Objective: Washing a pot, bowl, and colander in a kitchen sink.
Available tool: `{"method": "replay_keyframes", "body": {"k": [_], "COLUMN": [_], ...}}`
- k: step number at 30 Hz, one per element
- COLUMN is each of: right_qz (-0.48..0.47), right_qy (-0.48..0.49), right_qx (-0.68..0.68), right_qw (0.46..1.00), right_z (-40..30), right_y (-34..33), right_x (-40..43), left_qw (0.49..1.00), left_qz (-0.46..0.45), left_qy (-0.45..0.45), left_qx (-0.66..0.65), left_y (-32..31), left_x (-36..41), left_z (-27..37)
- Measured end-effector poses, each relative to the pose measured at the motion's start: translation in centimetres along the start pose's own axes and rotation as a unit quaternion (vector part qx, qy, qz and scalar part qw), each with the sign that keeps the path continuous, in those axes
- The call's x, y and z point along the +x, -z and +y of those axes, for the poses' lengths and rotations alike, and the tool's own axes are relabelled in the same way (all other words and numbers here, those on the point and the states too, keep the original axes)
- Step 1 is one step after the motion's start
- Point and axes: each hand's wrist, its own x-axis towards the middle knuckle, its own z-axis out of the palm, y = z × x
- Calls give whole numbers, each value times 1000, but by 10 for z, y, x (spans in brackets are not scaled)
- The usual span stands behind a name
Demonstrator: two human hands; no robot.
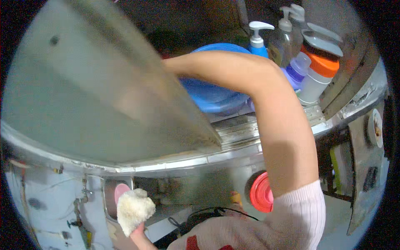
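My right arm reaches up from the lower right, bends at the elbow, and passes behind a frosted glass pane (93, 125). Through the glass, my right hand (134, 100) is only a blurred patch; its fingers and anything in them cannot be made out. At the lower left, my left hand (137, 230) holds a fluffy cream cloth (136, 209), which covers most of the fingers. A blue plastic basin (215, 100) sits beyond the metal window track (240, 131), partly hidden by my right forearm and the pane.
Behind my elbow are a blue pump bottle (258, 50), a clear pump bottle (285, 40), a purple capped bottle (295, 73) and an orange-lidded jar (315, 84) with a scrubbing brush (323, 43) on top. Below are a red plastic vessel (261, 193) and wall pipes (79, 203).
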Motion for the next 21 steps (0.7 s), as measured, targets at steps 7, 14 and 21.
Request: {"method": "replay_keyframes", "body": {"k": [7,14,21], "right_qz": [181,236,246], "right_qy": [-47,-96,-102], "right_qx": [-112,-99,-104], "right_qw": [976,962,958], "right_z": [62,84,88], "right_y": [1,10,19], "right_x": [-153,-200,-195], "left_qw": [903,855,713], "left_qz": [30,149,219], "left_qy": [20,121,193], "left_qx": [-428,-481,-638], "left_y": [2,16,19], "left_x": [-19,-22,-31], "left_z": [-27,-55,-59]}}
